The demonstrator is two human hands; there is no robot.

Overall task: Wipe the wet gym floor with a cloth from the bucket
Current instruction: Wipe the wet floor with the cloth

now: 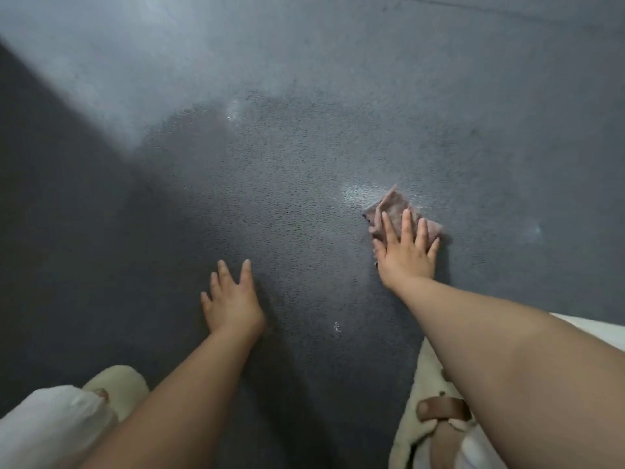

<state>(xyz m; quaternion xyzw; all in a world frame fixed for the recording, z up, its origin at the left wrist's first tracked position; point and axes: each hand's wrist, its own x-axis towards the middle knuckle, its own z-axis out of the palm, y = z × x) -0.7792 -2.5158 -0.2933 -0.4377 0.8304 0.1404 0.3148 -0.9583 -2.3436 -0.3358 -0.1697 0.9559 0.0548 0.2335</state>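
Cloth, pinkish-brown and crumpled, lies on the dark speckled floor right of centre, one corner sticking up and away from the person. Right hand presses flat on its near half, fingers straight and spread apart, palm partly on the floor just behind the cloth edge. Bright wet sheen on the floor touches the cloth's far left corner; another wet glint farther off near centre top, and a small one between the two forearms. Left hand rests well apart from the cloth, to the left and nearer the person, fingers spread and straight, holding nothing; cannot tell whether the palm bears on the floor or hovers just above it. Pale light band crosses the floor upper left. Beige slipper at lower left beside a white trouser knee; second beige slipper with a brown strap at lower right, partly under the right forearm
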